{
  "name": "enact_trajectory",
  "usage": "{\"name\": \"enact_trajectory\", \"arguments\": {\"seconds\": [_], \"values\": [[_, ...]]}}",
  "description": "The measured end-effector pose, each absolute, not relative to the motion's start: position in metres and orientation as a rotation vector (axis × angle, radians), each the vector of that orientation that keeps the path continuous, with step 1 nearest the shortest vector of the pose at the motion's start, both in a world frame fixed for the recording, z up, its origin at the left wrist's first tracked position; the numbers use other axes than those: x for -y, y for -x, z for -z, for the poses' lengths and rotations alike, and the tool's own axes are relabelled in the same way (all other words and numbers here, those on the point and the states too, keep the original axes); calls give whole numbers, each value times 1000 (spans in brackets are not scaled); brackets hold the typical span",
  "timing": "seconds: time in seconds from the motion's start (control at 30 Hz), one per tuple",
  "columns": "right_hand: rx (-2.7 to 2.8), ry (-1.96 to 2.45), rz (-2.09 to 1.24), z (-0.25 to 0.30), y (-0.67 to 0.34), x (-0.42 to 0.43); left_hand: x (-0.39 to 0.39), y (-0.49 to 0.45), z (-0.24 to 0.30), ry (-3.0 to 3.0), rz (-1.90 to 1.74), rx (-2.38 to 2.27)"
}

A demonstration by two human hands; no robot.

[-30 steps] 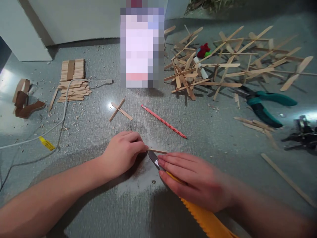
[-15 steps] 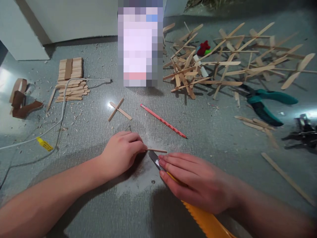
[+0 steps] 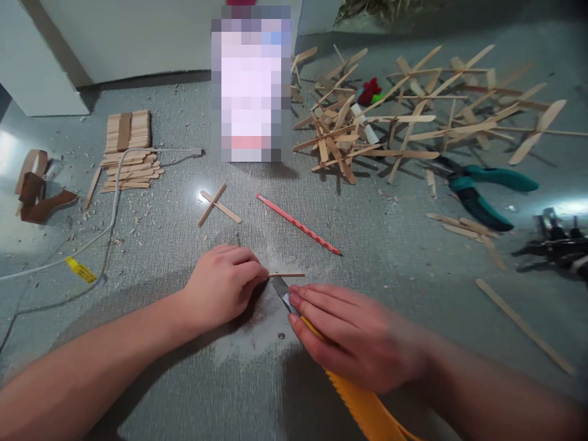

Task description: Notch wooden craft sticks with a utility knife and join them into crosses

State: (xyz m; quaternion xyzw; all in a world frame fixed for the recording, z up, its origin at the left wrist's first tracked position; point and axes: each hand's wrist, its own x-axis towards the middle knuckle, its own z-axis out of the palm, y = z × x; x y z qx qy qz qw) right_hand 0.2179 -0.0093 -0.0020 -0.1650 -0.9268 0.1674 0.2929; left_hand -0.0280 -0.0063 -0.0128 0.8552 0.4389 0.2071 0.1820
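L hand (image 3: 225, 285) pinches a wood stick (image 3: 287, 275) toward the surface's (image 3: 206, 380) near edge; the stick's free end now shows clear of R hand (image 3: 353, 331), fingers closed on a knife (image 3: 313, 326), leaving L holding alone, w/ blade (image 3: 280, 290) just beside.

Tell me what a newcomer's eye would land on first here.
Most likely the bright, pixelated block at the top, left of centre, and then the sprawling tangle of wooden sticks at upper right. Below the centre, the right grip holds a bladed tool, its tip close to the thin stick in the left grip. The pink pencil lying slantwise just above them also stands out.
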Motion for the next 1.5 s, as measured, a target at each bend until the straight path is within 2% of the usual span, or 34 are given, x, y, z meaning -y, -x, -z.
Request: {"name": "enact_trajectory", "arguments": {"seconds": [0.23,0.6,0.83,0.9,0.93,1.0,1.13,1.33,1.5], "values": [[2630,131,38,8,-223,16,14,21,9,-2447,-557,-1281],[2610,64,203,6,-220,25,24,17,12,-2512,-597,-1266],[2537,151,148,10,-211,51,25,21,10,-2612,-678,-1318],[2267,523,-1,12,-205,69,22,25,9,-2619,-758,-1409],[2168,545,-53,12,-203,76,20,26,8,-2599,-786,-1435],[2207,863,-322,7,-202,83,17,29,6,-2537,-826,-1424],[2154,832,-450,-2,-209,73,13,29,3,-2381,-784,-1427],[2181,442,-240,11,-220,48,11,29,1,-2228,-733,-1327],[2272,352,-363,5,-229,19,9,29,0,-2080,-785,-1192]]}}
